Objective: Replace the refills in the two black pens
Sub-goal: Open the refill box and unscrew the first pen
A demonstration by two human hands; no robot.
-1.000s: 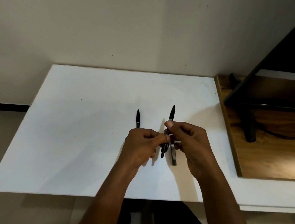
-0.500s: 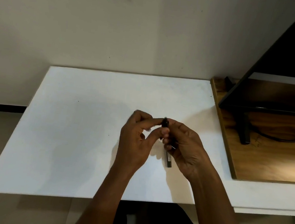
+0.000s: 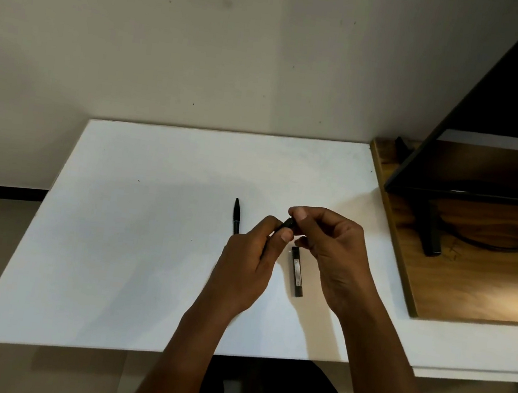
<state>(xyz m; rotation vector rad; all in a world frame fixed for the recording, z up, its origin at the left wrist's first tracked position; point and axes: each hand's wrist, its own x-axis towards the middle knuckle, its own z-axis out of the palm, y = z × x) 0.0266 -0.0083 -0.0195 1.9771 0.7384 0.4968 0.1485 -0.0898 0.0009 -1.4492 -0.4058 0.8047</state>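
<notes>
One black pen lies on the white table, pointing away from me, just left of my left hand. My left hand grips the second black pen along its barrel, mostly hidden in the fist. My right hand pinches the pen's upper end between thumb and fingers. A slim black refill case lies flat on the table between my two hands.
A wooden board sits at the right on the table, carrying a dark monitor stand with a cable. A black slanted panel overhangs it. A wall stands close behind the table.
The held pen has tilted from pointing away to lying across between both hands. My hands have drawn apart a little, uncovering the refill case and the other pen.
</notes>
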